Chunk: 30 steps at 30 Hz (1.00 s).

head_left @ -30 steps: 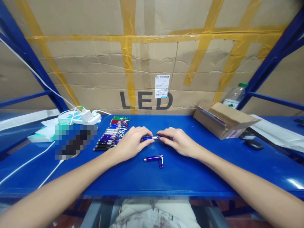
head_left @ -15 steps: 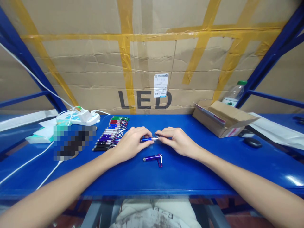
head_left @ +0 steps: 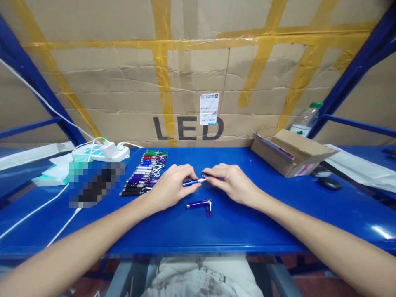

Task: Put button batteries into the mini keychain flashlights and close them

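Observation:
Between thumb and fingers, my left hand pinches the barrel of a blue keychain flashlight. My right hand closes on the flashlight's silver end, where a dark carabiner clip shows at the fingertips; the fingers partly cover this end. Just below the hands, a purple keychain flashlight with a purple carabiner lies on the blue table. Beside my left hand is a column of several keychain flashlights in green, red, blue, silver, purple and black, their clips facing right.
An open cardboard box stands at the back right, with a bottle behind it and a black mouse-like object in front. On the left are a white power strip, cables and a blurred-out dark object. Large cardboard closes the back.
The blue flashlight has tilted slightly, its silver end now a little higher. Both hands keep nearly the same place and grip. The view has shifted slightly.

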Tool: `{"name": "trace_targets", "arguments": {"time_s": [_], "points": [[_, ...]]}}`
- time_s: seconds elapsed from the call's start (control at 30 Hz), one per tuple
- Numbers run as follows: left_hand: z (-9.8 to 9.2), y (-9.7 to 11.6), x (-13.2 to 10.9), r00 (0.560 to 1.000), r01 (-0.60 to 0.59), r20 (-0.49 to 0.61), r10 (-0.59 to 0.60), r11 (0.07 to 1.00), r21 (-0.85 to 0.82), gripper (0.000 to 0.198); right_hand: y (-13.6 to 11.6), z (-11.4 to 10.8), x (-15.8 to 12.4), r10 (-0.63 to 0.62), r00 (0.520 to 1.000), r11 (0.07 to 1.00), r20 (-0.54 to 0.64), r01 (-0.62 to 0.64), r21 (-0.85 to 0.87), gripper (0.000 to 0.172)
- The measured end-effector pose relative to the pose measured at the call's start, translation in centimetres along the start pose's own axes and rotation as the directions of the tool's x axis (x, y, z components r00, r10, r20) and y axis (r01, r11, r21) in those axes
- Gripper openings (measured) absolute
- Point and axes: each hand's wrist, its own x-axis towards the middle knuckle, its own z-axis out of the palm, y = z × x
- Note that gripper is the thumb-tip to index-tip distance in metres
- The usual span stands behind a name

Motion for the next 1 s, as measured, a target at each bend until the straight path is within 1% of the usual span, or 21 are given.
{"name": "trace_targets", "arguments": {"time_s": [0.2,0.33,0.47,0.53,0.7,0.83,1.0], "points": [[0.0,-0.1,0.1,1.000,-0.010,-0.015,0.010,1.000,-0.001,0.016,-0.1,0.1,-0.2,-0.008,1.000,0.997,-0.021,0.006,-0.080,0.031],[-0.1,0.1,0.2,1.000,-0.008,-0.018,0.008,1.000,-0.002,0.017,-0.2,0.4,-0.3,0.009,0.999,0.996,-0.041,-0.013,-0.093,0.030],[-0.1,0.2,0.2,1.000,0.000,-0.031,0.000,1.000,-0.015,0.017,-0.4,0.7,-0.4,0.028,0.996,0.995,-0.084,-0.036,-0.097,0.030],[0.1,0.3,0.1,0.999,0.018,-0.048,-0.021,0.998,-0.052,0.019,-0.5,0.9,-0.4,0.030,0.993,0.995,-0.113,-0.041,-0.091,0.029],[0.7,0.8,0.0,0.991,0.098,-0.067,-0.117,0.967,-0.237,0.024,-0.8,0.8,-0.4,0.025,0.986,0.996,-0.163,-0.039,-0.080,0.031],[0.7,1.1,0.0,0.989,0.107,-0.080,-0.128,0.967,-0.230,0.024,-1.1,0.7,-0.3,0.023,0.983,0.997,-0.180,-0.036,-0.067,0.031],[0.8,1.0,-0.1,0.989,0.093,-0.090,-0.116,0.968,-0.232,0.024,-1.3,0.9,-0.5,0.013,0.978,0.997,-0.208,-0.029,-0.072,0.029]]}}
